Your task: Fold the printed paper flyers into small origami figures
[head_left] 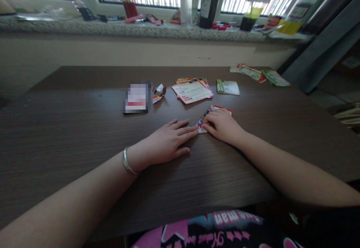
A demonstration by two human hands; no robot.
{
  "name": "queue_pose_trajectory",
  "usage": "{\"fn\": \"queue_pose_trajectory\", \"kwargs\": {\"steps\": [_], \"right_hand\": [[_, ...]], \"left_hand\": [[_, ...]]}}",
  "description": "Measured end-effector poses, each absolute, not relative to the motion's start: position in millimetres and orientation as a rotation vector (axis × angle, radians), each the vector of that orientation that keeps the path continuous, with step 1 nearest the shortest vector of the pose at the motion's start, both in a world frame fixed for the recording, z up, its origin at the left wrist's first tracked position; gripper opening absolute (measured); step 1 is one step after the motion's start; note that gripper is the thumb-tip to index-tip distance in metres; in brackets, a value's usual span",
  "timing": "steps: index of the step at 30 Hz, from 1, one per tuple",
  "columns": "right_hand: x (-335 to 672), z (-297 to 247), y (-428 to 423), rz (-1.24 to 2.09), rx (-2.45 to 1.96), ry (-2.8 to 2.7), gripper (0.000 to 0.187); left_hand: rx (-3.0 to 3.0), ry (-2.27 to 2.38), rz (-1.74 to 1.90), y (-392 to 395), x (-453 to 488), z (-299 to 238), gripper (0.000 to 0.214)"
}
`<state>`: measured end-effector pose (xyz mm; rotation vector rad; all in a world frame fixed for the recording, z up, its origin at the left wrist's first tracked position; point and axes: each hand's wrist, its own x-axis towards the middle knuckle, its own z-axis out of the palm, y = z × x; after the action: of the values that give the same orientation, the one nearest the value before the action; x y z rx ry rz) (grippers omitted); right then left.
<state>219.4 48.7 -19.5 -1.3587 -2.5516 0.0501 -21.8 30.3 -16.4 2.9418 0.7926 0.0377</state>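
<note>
My left hand lies flat on the dark wooden table with its fingers spread. One fingertip touches the left corner of a printed paper card, which appears to be folded at a slant. My right hand rests over that card with its fingers curled and pressed down on it, hiding most of it. A red-edged white part of the card shows past the knuckles. Beyond the hands lies a loose stack of printed cards. A crumpled or folded colourful paper piece stands to its left.
A phone-like dark-edged object with a blurred face lies at left. Green-and-white cards sit right of the stack, and more cards lie at the far right. Bottles and small items line the granite windowsill behind the table.
</note>
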Motion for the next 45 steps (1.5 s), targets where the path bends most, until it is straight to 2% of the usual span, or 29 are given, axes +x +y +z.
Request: {"fn": "queue_pose_trajectory", "kwargs": {"steps": [45], "right_hand": [[215,-20,51,0.061,-1.499,-2.504,0.021]], "left_hand": [[3.047,0.850,0.181,25,-13,-7,0.041]]}}
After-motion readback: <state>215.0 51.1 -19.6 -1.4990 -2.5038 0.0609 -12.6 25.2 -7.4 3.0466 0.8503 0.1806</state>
